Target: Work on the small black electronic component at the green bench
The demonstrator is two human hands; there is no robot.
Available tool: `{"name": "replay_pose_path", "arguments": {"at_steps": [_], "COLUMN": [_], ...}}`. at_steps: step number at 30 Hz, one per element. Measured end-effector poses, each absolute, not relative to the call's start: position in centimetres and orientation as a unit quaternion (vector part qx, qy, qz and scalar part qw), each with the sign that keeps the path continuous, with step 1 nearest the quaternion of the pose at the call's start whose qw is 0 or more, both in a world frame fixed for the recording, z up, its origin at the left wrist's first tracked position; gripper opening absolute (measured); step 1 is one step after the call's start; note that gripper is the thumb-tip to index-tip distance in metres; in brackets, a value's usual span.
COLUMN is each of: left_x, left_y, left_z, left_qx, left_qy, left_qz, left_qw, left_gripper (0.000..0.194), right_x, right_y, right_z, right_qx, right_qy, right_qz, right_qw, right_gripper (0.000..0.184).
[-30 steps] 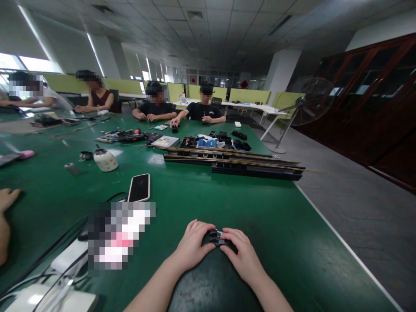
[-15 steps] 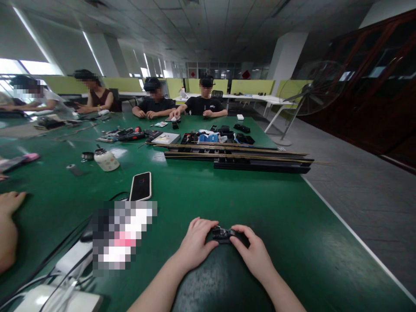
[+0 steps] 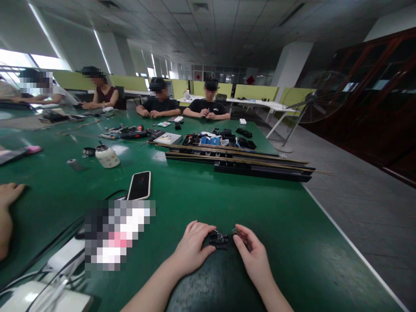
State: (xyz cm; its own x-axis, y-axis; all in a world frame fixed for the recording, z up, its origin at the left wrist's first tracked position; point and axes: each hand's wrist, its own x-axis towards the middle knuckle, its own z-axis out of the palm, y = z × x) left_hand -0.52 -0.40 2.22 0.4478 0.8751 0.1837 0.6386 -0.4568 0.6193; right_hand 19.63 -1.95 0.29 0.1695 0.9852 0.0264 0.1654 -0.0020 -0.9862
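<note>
Low over the near part of the green table, my left hand grips a small black device between thumb and fingers. Its top looks open or detailed, with parts too small to tell. To the right of it, my right hand is closed in a pinch. A small piece shows at its fingertips; its kind I cannot make out. A narrow gap separates this piece from the black device.
A phone, cables and a white power strip lie to the left. Ahead are long black rails with thin rods, a white jar and tools. Another person's hand rests at the left edge. Several people sit across the table.
My right hand has come away from the black device to the right, with a small piece at its fingertips. My left hand still grips the device. The view has shifted slightly.
</note>
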Motion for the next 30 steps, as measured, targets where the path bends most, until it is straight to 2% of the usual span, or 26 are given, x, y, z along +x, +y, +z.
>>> {"name": "replay_pose_path", "arguments": {"at_steps": [16,25,30], "left_x": [-0.5,-0.5,-0.5], "left_y": [-0.4,-0.3,-0.4], "left_z": [2.2,2.1,2.1], "left_qx": [0.812,0.807,0.811], "left_qy": [0.466,0.474,0.469], "left_qz": [0.258,0.255,0.259], "left_qw": [0.237,0.241,0.234], "left_gripper": [0.04,0.044,0.04], "right_x": [20.3,20.4,20.4], "right_y": [-1.4,-1.3,-1.3], "right_z": [1.2,1.5,1.6], "right_qx": [-0.57,-0.541,-0.541], "right_qy": [-0.322,-0.3,-0.298], "right_qz": [0.485,0.494,0.494], "right_qw": [0.58,0.611,0.612], "right_gripper": [0.052,0.043,0.045]}}
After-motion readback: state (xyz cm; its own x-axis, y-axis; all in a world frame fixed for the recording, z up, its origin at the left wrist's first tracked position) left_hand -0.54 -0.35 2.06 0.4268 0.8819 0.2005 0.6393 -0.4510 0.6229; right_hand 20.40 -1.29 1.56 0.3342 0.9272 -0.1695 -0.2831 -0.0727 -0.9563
